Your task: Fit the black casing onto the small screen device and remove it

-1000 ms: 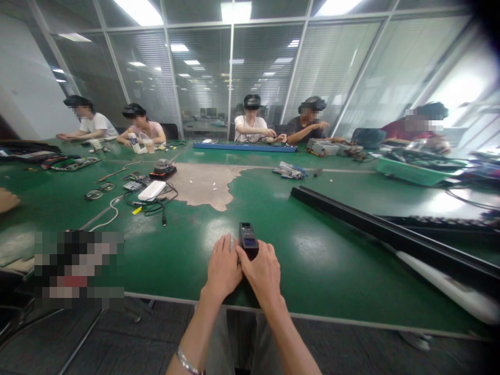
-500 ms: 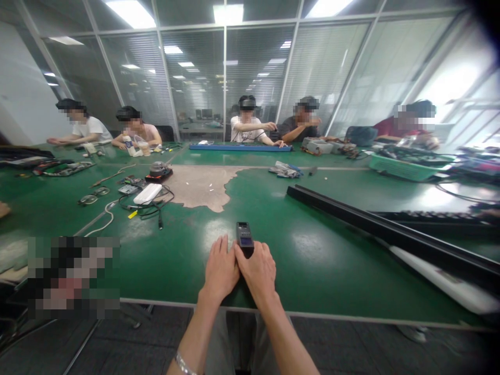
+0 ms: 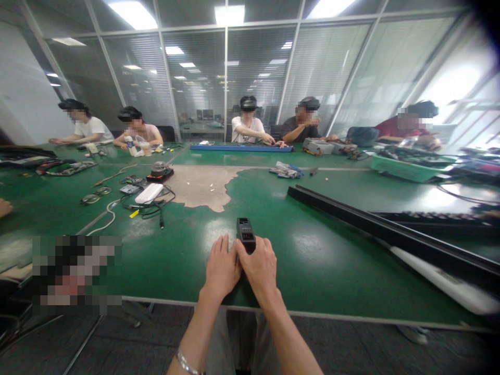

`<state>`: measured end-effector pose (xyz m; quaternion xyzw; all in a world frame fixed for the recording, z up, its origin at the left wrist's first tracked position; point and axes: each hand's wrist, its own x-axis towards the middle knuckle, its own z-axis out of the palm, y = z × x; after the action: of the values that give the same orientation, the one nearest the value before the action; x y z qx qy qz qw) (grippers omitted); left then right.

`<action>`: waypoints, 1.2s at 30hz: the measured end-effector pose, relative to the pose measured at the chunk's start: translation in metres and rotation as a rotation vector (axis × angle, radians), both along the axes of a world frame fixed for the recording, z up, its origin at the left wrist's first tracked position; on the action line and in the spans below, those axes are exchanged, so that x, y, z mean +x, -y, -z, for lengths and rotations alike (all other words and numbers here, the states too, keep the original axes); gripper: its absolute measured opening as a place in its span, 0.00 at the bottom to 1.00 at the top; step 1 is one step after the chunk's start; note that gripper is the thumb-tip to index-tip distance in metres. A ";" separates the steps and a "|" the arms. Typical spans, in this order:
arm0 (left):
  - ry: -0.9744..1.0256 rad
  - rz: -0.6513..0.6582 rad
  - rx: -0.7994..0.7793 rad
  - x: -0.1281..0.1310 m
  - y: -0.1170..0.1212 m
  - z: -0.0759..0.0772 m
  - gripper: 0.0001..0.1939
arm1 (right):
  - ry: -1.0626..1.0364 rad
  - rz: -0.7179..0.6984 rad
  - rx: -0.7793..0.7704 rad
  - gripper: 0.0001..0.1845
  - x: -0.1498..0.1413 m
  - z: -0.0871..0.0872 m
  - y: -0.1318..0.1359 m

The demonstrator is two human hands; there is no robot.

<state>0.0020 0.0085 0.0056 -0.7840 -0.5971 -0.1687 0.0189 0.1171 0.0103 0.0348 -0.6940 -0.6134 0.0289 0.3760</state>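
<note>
A small black rectangular device (image 3: 246,230) with narrow slots or keys on its upper face stands upright at the front of the green table (image 3: 312,281). My right hand (image 3: 261,268) closes round its lower part, the thumb on the near left side and the fingers curling down at the right. Close beside it, my left hand (image 3: 222,268) rests with fingers stretched forward, its thumb side against the right thumb. Whether the left hand also touches the device is unclear. The device's lower end is hidden behind my hands.
A long black rail (image 3: 375,224) and a white bar (image 3: 437,281) lie to the right. A white box (image 3: 149,193) with cables and glasses (image 3: 96,195) lie left. Gloves (image 3: 286,170) and a green basket (image 3: 410,165) are farther back. Several people sit opposite.
The device has tipped slightly, and the bluish panel on its face no longer shows. My hands have hardly moved. The person across the middle has lowered a raised hand toward the blue bar.
</note>
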 end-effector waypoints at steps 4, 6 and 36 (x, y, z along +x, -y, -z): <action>-0.002 0.002 -0.002 0.000 0.001 -0.001 0.26 | -0.016 -0.013 0.023 0.20 0.001 -0.004 -0.001; -0.008 0.004 -0.008 0.000 0.001 -0.002 0.27 | -0.026 -0.017 0.032 0.20 0.002 -0.006 -0.001; -0.016 -0.007 0.036 0.002 0.001 0.000 0.26 | -0.007 0.089 0.076 0.22 0.044 -0.001 -0.004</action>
<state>0.0039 0.0072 0.0055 -0.7828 -0.5964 -0.1731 0.0385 0.1612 0.0139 0.0361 -0.7058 -0.5812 -0.0087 0.4050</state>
